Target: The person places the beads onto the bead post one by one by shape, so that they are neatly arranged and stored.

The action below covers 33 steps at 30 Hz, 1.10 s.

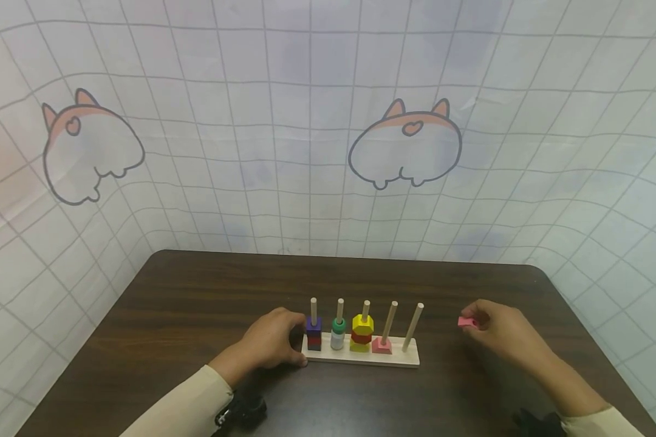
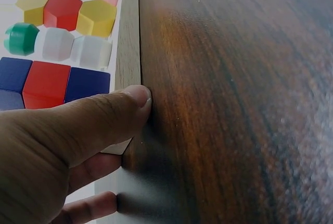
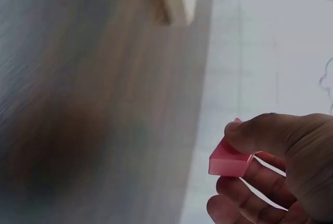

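A wooden peg stand [image 1: 361, 359] with a row of upright pegs sits on the table. My left hand [image 1: 270, 340] grips its left end, and the left wrist view shows the thumb [image 2: 136, 95] pressed on the base's edge. To the right, my right hand [image 1: 500, 331] pinches a pink block [image 3: 229, 159] between thumb and fingers, apart from the stand. Purple and red blocks [image 1: 314, 334] fill the leftmost peg. Beside them are green and white beads [image 1: 338, 334], then yellow and red blocks [image 1: 362, 331]. One pink trapezoid block [image 1: 382, 346] is on the fourth peg; the rightmost peg [image 1: 413, 328] is bare.
The dark wooden table [image 1: 224, 285] has rounded far corners. Behind and around it hangs a white grid-patterned cloth [image 1: 306, 152] with cartoon animal prints. A black wrist device [image 1: 243, 411] is at the left sleeve.
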Each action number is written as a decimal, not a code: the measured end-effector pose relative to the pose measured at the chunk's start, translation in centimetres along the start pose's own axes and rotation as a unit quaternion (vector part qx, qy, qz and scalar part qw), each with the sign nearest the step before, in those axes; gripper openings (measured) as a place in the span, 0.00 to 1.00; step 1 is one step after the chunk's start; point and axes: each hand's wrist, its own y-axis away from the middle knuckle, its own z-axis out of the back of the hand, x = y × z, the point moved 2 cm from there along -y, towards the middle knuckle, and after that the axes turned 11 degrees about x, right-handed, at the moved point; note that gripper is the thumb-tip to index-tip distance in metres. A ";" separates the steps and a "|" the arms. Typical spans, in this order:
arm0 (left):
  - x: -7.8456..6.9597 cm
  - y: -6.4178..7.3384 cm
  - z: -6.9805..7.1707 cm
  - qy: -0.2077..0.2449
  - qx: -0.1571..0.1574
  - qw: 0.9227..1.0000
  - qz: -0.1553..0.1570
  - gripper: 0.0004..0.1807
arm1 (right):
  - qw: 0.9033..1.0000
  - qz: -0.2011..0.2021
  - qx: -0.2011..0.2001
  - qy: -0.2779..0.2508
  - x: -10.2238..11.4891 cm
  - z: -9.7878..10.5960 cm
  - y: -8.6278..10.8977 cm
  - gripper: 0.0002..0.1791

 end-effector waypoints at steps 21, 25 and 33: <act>0.0 -0.1 -0.2 0.000 -0.002 1.000 -0.001 0.25 | 0.990 0.138 0.003 0.012 12.0 5.3 -2.7 0.14; 0.1 -0.1 -0.2 -0.001 -0.002 1.000 0.000 0.25 | 0.988 0.153 0.027 -0.007 13.2 5.1 -2.8 0.16; 0.1 -0.1 -0.3 -0.002 -0.005 1.000 -0.001 0.25 | 0.983 0.180 0.034 0.001 14.5 3.7 -3.3 0.18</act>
